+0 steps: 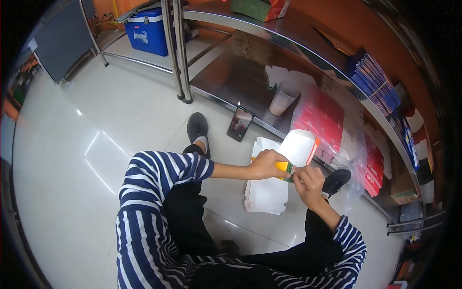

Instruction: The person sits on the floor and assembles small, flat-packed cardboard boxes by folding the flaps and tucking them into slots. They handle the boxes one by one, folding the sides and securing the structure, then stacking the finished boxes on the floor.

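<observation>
Between my hands is a small cardboard carton, partly folded, with its white inside facing up. Its outer faces show yellow, green and orange-red. My left hand grips the carton's near left side, thumb and fingers closed on the yellow part. At the green corner my right hand pinches the edge with fingers bent together; the fingertips are partly hidden. Below the hands, a stack of flat white carton blanks lies on the floor between my feet.
A phone leans against the low steel shelf. On that shelf stand a clear plastic cup and red flat cartons in plastic wrap. Bundled blue cartons sit higher up. A blue cooler box stands at the back left.
</observation>
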The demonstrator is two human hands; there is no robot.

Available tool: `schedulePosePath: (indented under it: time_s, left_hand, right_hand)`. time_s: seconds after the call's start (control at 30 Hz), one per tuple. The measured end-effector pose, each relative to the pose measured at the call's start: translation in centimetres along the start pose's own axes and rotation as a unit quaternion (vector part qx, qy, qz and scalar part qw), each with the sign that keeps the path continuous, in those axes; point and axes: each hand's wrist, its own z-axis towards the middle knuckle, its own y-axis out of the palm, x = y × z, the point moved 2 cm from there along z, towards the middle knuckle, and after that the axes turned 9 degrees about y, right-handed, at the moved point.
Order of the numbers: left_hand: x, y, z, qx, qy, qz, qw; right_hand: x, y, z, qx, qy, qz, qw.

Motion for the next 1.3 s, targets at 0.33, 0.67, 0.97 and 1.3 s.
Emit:
schedulePosePath:
  time_s: [0.33, 0.67, 0.97, 1.3]
  left_hand:
    - [-1.0, 0.2, -0.5, -0.088, 0.046, 0.062, 0.993]
    - [-1.4, 1.8, -1.5, -0.150, 0.175, 0.229, 0.946]
    - [-6.6, -1.5, 0.3, -0.009, -0.071, -0.155, 0.985]
    - [-5.1, 0.4, -0.2, 0.046, -0.093, -0.202, 0.974]
  right_hand:
    - [1.0, 1.9, -1.3, -0.117, 0.176, 0.176, 0.962]
    - [4.4, 2.2, -1.2, -0.402, 0.488, 0.380, 0.675]
    - [8.6, 0.4, -2.7, -0.212, 0.524, 0.650, 0.508]
    - [7.3, 3.3, -3.8, -0.260, 0.527, 0.623, 0.515]
